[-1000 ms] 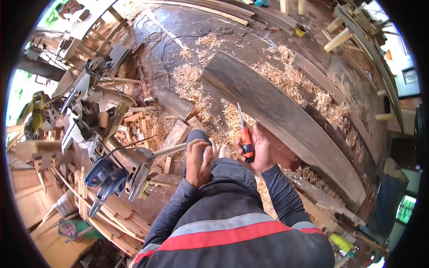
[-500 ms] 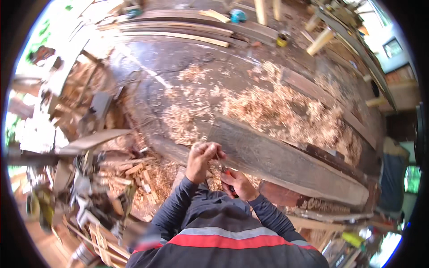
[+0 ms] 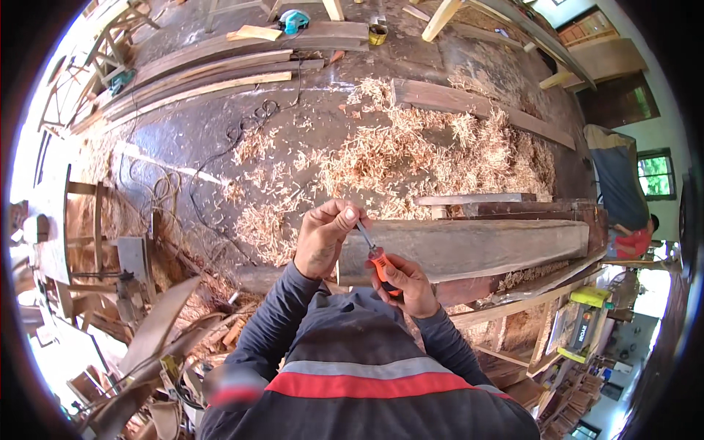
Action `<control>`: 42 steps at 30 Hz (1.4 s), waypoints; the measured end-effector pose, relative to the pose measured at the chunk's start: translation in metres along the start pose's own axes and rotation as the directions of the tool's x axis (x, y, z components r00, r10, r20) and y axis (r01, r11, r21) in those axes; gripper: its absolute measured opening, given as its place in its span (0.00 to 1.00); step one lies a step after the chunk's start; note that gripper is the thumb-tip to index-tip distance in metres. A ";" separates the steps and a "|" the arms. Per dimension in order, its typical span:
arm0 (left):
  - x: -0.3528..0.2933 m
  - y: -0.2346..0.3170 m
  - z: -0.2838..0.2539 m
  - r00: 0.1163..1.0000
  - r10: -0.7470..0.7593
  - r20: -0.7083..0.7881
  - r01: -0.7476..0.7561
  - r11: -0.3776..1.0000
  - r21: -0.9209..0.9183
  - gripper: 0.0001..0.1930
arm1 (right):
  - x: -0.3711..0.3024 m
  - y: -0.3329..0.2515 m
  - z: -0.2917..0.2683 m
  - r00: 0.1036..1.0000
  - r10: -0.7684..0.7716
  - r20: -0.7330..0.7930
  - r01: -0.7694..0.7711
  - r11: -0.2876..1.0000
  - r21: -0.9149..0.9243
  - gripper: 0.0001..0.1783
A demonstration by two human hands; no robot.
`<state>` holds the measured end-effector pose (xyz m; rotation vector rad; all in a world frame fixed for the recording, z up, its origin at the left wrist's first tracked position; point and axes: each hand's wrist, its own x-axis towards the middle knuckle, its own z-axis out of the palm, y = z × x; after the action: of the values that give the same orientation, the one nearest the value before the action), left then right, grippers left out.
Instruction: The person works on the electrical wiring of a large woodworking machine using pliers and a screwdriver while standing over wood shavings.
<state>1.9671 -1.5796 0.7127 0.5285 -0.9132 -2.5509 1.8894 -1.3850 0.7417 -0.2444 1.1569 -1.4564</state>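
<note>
We note right hand [image 3: 411, 286] wrapped round screwdriver [image 3: 382, 265], left hand [image 3: 323, 238] pinched at its tip, partly hiding grey plank's [image 3: 484, 249] left end; shavings [image 3: 433, 158] litter floor [image 3: 205, 139].

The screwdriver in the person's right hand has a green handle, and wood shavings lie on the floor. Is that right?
Not quite: the handle is orange and black, as the head view shows. The screwdriver is in the right hand, and wood shavings do lie on the floor.

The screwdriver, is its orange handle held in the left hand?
No, the right hand grips the orange handle, while the left hand is at the far end of the shaft.
</note>
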 end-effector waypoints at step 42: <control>0.331 0.181 -0.062 0.915 -0.166 0.369 -0.020 0.892 0.452 0.09 | 0.298 -0.112 0.051 0.865 -0.325 -0.383 0.405 0.902 0.149 0.18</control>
<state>1.7521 -1.8963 0.7154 0.1550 -1.6833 -2.5616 1.7718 -1.6836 0.7141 -0.0453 1.2586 -2.0193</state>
